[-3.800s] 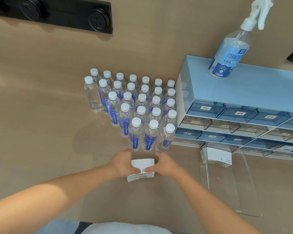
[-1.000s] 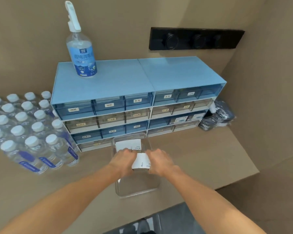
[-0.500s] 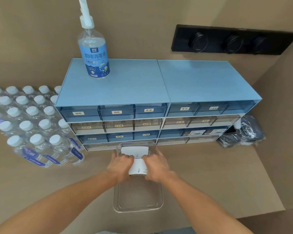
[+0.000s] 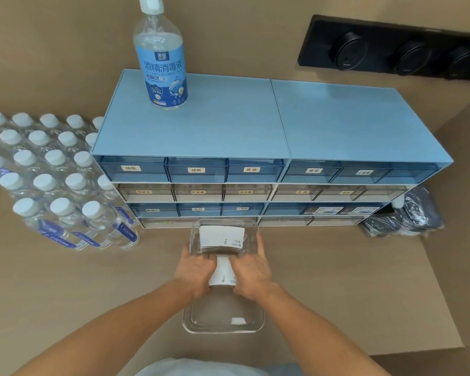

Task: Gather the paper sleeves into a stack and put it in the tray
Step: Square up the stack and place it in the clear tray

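A clear plastic tray (image 4: 223, 328) lies lengthwise on the tan counter, its far end against the drawer unit. One stack of white paper sleeves (image 4: 221, 238) rests flat in the tray's far end. A second stack of paper sleeves (image 4: 223, 272) is held over the tray's middle, just behind the first. My left hand (image 4: 195, 270) grips its left side and my right hand (image 4: 251, 270) grips its right side. My fingers hide most of that stack's edges. The near end of the tray holds only a small white label.
A blue drawer unit (image 4: 269, 169) stands behind the tray with a spray bottle (image 4: 162, 63) on top. Several water bottles (image 4: 57, 185) crowd the left. A dark plastic-wrapped bundle (image 4: 404, 218) sits at the right. The counter edge drops off at the lower right.
The view has swung from the water bottles to the tray. Both hands carried the stack over and lowered it into the tray, moving it closer to the stack lying there.
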Motion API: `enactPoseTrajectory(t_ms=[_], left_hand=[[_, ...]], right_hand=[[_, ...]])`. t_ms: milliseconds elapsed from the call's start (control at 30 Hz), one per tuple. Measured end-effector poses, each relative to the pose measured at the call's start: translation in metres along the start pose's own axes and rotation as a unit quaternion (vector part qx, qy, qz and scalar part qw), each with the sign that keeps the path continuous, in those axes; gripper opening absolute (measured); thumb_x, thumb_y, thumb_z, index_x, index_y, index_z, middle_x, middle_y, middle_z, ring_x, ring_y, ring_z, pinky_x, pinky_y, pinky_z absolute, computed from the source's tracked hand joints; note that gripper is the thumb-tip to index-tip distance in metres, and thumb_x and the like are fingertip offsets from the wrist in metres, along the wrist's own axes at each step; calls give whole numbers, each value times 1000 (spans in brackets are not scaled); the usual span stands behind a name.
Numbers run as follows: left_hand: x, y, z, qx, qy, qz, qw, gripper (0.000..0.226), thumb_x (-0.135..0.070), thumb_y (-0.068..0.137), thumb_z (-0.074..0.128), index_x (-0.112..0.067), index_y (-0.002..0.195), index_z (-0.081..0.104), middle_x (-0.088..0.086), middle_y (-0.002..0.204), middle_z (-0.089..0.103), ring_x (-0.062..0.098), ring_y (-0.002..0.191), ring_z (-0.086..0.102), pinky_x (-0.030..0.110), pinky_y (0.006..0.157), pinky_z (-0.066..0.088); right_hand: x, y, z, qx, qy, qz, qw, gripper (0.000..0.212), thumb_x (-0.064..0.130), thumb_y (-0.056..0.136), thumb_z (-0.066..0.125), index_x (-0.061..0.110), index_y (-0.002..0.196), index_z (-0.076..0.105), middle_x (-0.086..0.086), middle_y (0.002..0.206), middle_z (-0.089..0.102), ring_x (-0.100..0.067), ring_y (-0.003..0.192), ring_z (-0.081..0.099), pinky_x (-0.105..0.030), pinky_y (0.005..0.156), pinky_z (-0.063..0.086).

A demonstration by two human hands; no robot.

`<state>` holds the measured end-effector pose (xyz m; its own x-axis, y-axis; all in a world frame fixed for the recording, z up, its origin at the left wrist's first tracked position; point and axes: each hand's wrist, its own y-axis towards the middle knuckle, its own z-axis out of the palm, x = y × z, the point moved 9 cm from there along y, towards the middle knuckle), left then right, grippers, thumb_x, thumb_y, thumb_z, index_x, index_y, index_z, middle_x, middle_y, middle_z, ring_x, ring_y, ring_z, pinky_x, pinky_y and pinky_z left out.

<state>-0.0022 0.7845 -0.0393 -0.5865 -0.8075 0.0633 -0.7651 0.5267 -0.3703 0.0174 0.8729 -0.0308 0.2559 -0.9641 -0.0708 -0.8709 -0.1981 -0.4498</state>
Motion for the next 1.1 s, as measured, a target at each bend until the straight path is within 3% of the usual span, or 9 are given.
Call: enactPoseTrajectory(t_ms=[300,533,767,933,1033,1100], left_hand=[[-1,1,2,-2,16,-9,1000,33,-27,74,65,-17,104,56,5,98,71,27,96,64,43,93,32],[1,2,3,-8,13,-16,1000,29,-18,75,60,-16,104,58,6,102,69,30,100,60,41,88,37],[0,3,7,-6,13,-11,1000,28,-19,74,59,-16,102,58,6,99,68,30,95,59,41,83,34],[-1,4,9,-10,20,-4,1000,28,-23,72,63,-16,98,58,5,92,68,29,87,60,39,79,35],[-1,4,10,-10,21,-3,1000,28,-28,72,65,-18,96,58,3,88,68,27,84,60,39,79,33],[-1,5,9,-12,29,-6,999,29,-31,70,67,-18,95,58,2,87,68,27,82,61,39,78,34]], right_hand=[[2,-2,0,16,-33,5,999,36,27,73,65,13,105,65,-14,110,72,-41,131,48,-52,98,-44],[2,0,-2,13,-58,11,998,53,22,80,65,8,130,54,-15,149,46,-36,150,11,-55,101,-39],[0,1,6,32,-70,13,997,46,24,78,65,7,121,57,-15,124,65,-37,142,33,-63,108,-29],[-1,5,10,23,-70,12,997,48,27,78,67,7,120,57,-16,128,62,-39,146,24,-64,108,-28],[-1,3,9,4,-54,4,999,43,24,77,67,8,116,58,-11,112,68,-32,127,52,-64,110,-24],[-1,4,6,-11,-43,1,999,40,23,77,67,9,114,58,-7,104,70,-28,114,61,-64,110,-25]])
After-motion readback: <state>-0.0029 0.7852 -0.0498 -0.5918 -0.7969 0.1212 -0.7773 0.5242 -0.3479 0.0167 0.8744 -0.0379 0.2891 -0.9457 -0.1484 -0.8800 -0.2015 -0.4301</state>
